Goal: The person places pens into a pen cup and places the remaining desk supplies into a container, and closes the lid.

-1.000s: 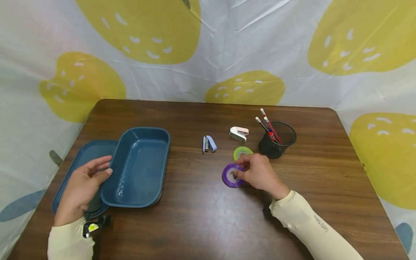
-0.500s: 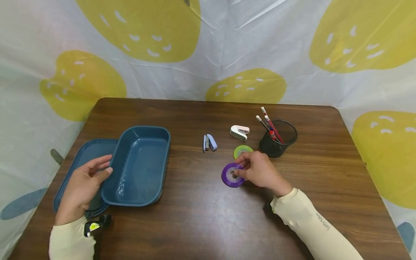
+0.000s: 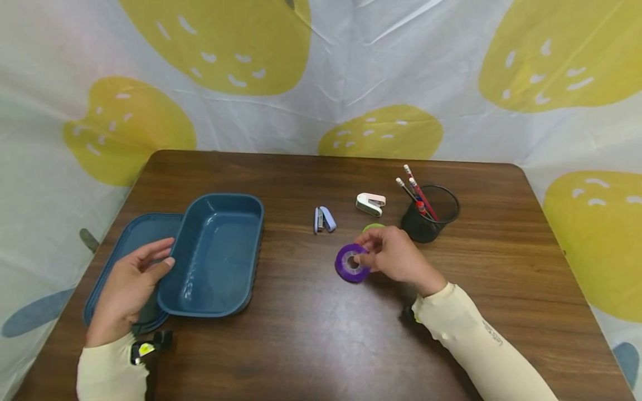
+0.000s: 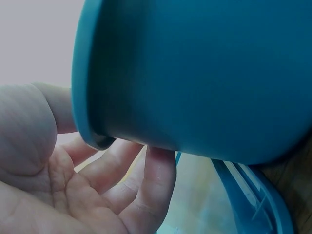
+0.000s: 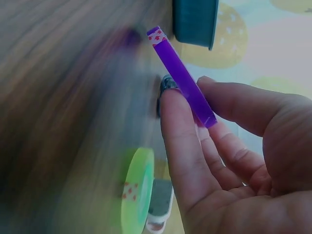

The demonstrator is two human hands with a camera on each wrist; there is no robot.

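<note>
A purple roll of tape (image 3: 343,270) is pinched between the thumb and fingers of my right hand (image 3: 401,257). The right wrist view has this tape roll (image 5: 181,75) edge-on and raised off the tabletop, a patterned tab at its end. Behind the hand lies a green tape roll (image 3: 373,226), mostly covered in the head view. At the left, my left hand (image 3: 125,284) holds the side rim of a deep blue container (image 3: 220,256), thumb at the rim and fingers against the outer wall (image 4: 195,87). Nothing lies inside the container.
Under the container's left side is a blue lid (image 3: 137,236). A lavender stapler (image 3: 327,219) and a white-and-pink stapler (image 3: 369,205) lie mid-table. Right of them stands a black mesh cup (image 3: 423,227) with several pencils. A patterned cloth (image 3: 281,128) hangs behind the table.
My right hand has lifted the purple tape roll from the table and shifted it slightly left and toward the back. The left hand and the container stay put.
</note>
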